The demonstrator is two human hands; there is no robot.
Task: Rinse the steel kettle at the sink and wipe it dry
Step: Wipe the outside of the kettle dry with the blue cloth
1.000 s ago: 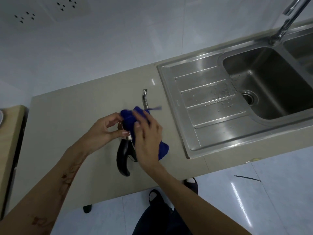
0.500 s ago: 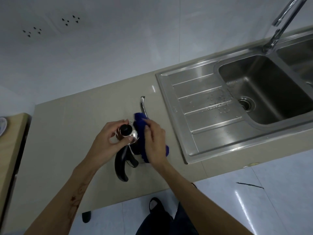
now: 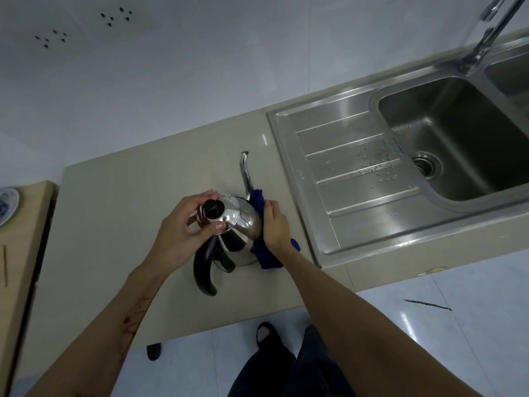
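The left hand (image 3: 183, 227) pinches the lid of the steel kettle (image 3: 239, 227) on the table (image 3: 114, 196). The right hand (image 3: 276, 224) presses a blue cloth (image 3: 267, 256) on its side. Shiny steel is probably slippery; the black handle (image 3: 203, 267) looks safest to hold.

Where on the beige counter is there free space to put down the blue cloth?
Bare beige counter lies between the steel kettle and the wooden side table. A narrow strip runs between the kettle's spout and the steel sink's ribbed drainboard, itself bare but wet. It is crowded where the left hand, right hand and blue cloth meet.
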